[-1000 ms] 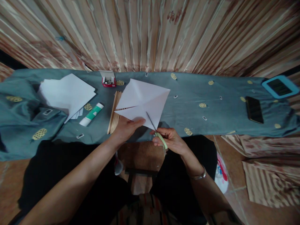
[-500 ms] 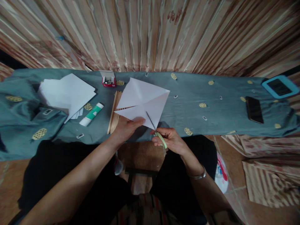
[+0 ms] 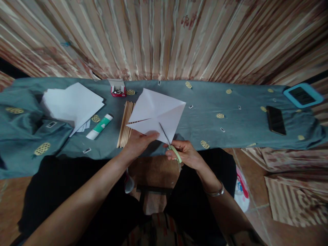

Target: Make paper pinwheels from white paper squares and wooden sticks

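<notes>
A square of white paper (image 3: 166, 106) with diagonal creases is gripped at its near edge by my left hand (image 3: 138, 142), thumb on top and fingers underneath. A slit runs into it from the left corner toward the middle. My right hand (image 3: 185, 153) is closed round the light green handles of a pair of scissors (image 3: 176, 154). One dark blade lies over the paper from the near corner toward the centre; the other blade is hidden beneath the sheet. Several thin wooden sticks (image 3: 124, 126) lie side by side, partly under the paper's left corner.
A stack of white paper (image 3: 74, 102) and a green and white glue stick (image 3: 99, 127) lie to the left. Behind stands a small red open box (image 3: 118, 91) of metal pieces. A dark phone (image 3: 275, 120) and a blue-framed device (image 3: 303, 95) lie far right on the tablecloth (image 3: 246, 126).
The slit at the paper's left corner looks narrower. Both hands and the scissors keep nearly the same place, and the whole view has shifted slightly.
</notes>
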Motion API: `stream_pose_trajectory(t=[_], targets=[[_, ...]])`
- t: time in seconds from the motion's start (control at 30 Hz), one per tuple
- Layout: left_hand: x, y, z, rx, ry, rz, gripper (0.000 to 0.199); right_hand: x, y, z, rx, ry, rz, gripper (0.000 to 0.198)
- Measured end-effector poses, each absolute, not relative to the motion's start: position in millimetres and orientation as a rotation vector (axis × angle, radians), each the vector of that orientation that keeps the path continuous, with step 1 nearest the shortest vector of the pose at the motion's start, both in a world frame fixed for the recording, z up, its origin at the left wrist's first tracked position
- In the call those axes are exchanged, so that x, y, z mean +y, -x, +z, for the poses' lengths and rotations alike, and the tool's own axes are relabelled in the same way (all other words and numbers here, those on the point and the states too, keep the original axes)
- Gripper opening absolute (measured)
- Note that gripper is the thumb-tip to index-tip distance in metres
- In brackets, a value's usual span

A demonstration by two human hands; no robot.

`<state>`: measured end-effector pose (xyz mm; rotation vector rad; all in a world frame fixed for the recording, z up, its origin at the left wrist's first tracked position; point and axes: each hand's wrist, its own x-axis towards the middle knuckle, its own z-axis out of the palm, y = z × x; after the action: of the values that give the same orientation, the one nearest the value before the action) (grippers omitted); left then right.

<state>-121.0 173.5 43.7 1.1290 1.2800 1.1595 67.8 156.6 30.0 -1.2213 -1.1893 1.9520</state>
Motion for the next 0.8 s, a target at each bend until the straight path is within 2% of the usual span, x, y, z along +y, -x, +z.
stream_pose_trajectory(t=[0.8], targets=[[171.8, 121.0, 36.4, 1.300, -1.121, 1.114, 0.027, 157.2, -68.7, 31.6, -1.214, 1.200, 1.953, 0.041]])
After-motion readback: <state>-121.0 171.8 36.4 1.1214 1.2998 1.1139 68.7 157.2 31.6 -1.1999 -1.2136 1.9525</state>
